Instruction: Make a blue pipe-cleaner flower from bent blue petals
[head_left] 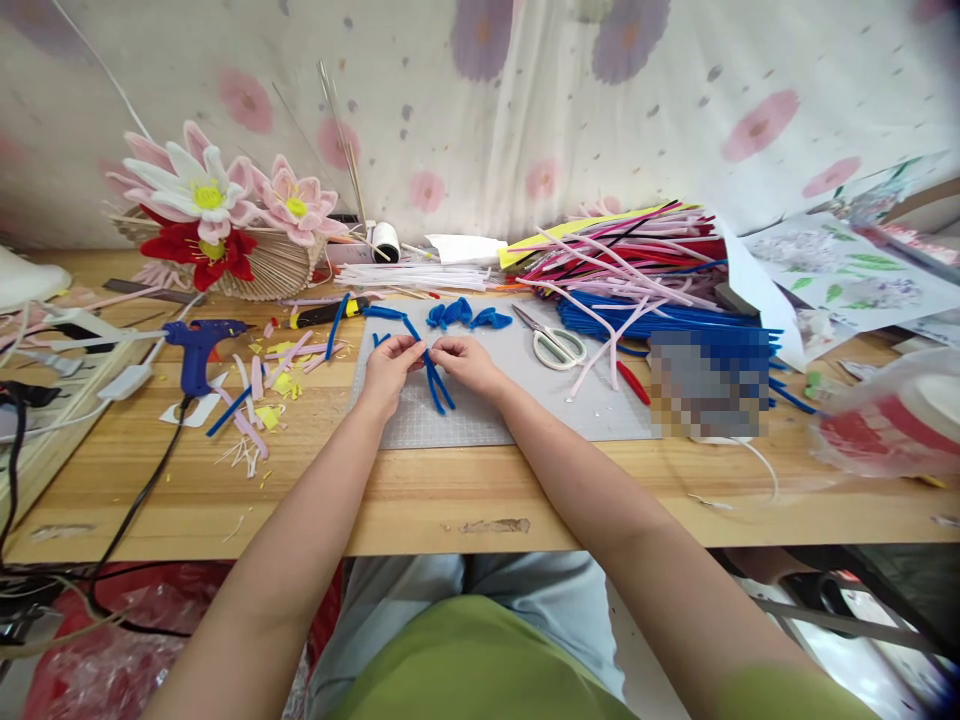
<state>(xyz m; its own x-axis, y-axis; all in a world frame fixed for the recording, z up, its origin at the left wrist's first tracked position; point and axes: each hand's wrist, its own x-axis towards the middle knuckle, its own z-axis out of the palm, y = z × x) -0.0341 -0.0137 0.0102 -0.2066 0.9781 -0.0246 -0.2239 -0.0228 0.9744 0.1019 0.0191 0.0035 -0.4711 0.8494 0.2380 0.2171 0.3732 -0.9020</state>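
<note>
- The left hand [390,365] and the right hand [466,362] meet over the grey cutting mat [525,400], which lies on the wooden table [420,500]; everything below is placed relative to that mat.
- Both hands are closed in a pinch on the blue pipe cleaners [435,385], a small bundle whose free ends trail down onto the mat towards its near edge (how many stems it holds cannot be counted).
- The fingertips of the two hands are almost touching at the top of the bundle.
- At the mat's far edge lie several folded blue petal shapes [469,317], well apart from the hands.
- White-handled scissors [555,345] rest on the mat, right of the hands.
- Beyond the mat's right far corner is a heap of pipe cleaner stems [637,270] in pink, red, blue and yellow.
- Left of the mat, a blue glue gun [196,350] stands on the table amid pink and yellow offcuts [262,385].
- Farther left and back from the mat, a basket of finished flowers [217,220] leans against the floral cloth.
</note>
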